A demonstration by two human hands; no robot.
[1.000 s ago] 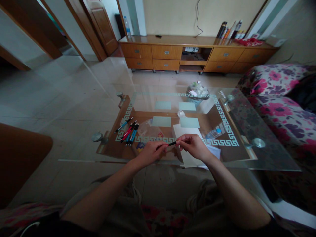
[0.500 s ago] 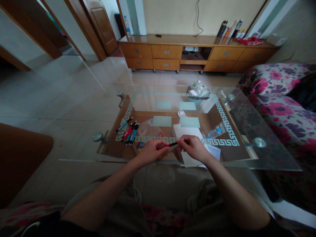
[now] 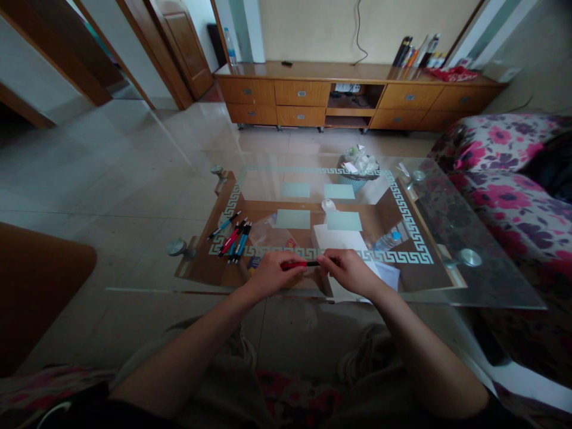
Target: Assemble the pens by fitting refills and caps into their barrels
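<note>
Over the near edge of the glass table (image 3: 429,292), a red and black pen (image 3: 300,263) lies level between my two hands. My left hand (image 3: 273,271) is closed on its red barrel. At the black end, the fingers of my right hand (image 3: 346,269) pinch the pen; its tip is hidden by them. Several blue, red and black pens (image 3: 235,238) lie in a loose bunch on the glass to the left of my hands. One blue pen (image 3: 223,225) lies slightly apart from that bunch.
Under the glass are white paper (image 3: 339,238), a plastic bottle (image 3: 386,241) and a clear bag (image 3: 268,232). A basket of rubbish (image 3: 358,167) stands beyond the table. Further back is a long wooden cabinet (image 3: 299,83); a flowered sofa (image 3: 513,185) is at the right.
The pen has turned closer to level and more of its red barrel shows beside my left fingers. My right hand has lowered slightly. The other pens have not moved.
</note>
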